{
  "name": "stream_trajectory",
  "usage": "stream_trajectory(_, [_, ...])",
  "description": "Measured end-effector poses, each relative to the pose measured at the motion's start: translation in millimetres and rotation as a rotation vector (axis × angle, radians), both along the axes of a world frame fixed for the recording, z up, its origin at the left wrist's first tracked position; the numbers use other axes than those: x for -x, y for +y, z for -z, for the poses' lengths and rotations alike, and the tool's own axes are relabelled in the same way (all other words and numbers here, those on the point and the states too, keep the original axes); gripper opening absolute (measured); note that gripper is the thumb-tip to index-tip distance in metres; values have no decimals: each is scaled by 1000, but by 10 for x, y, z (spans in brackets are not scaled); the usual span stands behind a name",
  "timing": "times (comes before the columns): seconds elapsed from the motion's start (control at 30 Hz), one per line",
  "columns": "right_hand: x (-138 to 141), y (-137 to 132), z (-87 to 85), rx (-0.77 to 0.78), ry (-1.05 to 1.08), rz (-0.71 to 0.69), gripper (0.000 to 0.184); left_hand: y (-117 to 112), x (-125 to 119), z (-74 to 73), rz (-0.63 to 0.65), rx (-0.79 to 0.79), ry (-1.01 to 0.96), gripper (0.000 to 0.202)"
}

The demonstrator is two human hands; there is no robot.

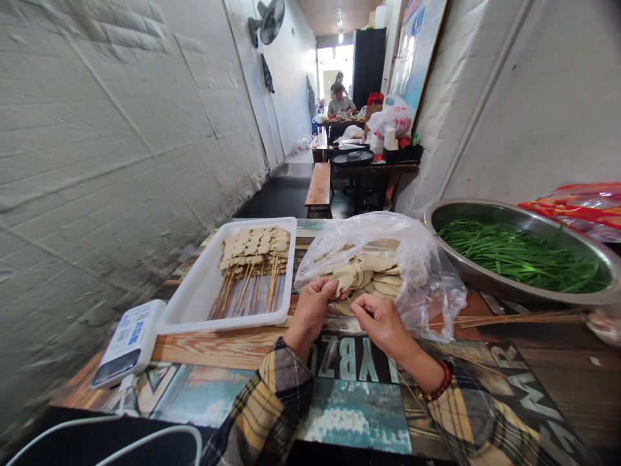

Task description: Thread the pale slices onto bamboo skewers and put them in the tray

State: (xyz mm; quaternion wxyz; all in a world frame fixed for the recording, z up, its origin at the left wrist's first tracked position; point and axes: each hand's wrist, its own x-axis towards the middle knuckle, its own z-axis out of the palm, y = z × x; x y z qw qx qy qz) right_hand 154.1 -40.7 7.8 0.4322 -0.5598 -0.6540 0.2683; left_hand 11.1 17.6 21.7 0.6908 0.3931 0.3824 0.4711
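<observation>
My left hand (pixel 310 314) pinches a thin beige slice (pixel 345 278) at the near edge of a pile. In my right hand (pixel 385 323) a thin bamboo skewer (pixel 345 297) is held between thumb and fingers, its tip close to that slice; whether it pierces it I cannot tell. Both hands are in front of an open clear plastic bag (pixel 429 278) full of loose beige slices (pixel 383 285). To the left, a white plastic tray (pixel 187 307) holds stacked skewers of similar slices (pixel 257 243), their sticks pointing toward me.
A steel basin (pixel 431 217) of cut green stalks (pixel 524 259) stands at right, near loose bamboo skewers (pixel 519 318). A white device (pixel 130 343) with a cable is at left. Beyond are a wooden bench (pixel 319 184), a cluttered table (pixel 388 168) and two people (pixel 340 103).
</observation>
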Motion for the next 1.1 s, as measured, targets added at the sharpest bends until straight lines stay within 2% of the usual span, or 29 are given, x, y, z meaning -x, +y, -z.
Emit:
stream_trajectory(0.2, [-33, 43, 46, 48, 48, 14, 25, -16, -14, 71, 70, -53, 73, 34])
stream_trajectory(0.37, [-52, 121, 141, 113, 232, 6, 27, -59, -70, 76, 84, -90, 94, 31])
stream_trajectory(0.5, [-54, 159, 120, 174, 323, -21, 31, -52, -58, 62, 79, -66, 81, 31])
stream_trajectory(0.73, [-59, 99, 6, 160, 270, -100, 25, -1, 22, -7, 15, -7, 17, 31])
stream_trajectory(1.1, [-112, 115, 3, 138, 210, -6, 22, -45, -86, 84, 92, -114, 108, 30])
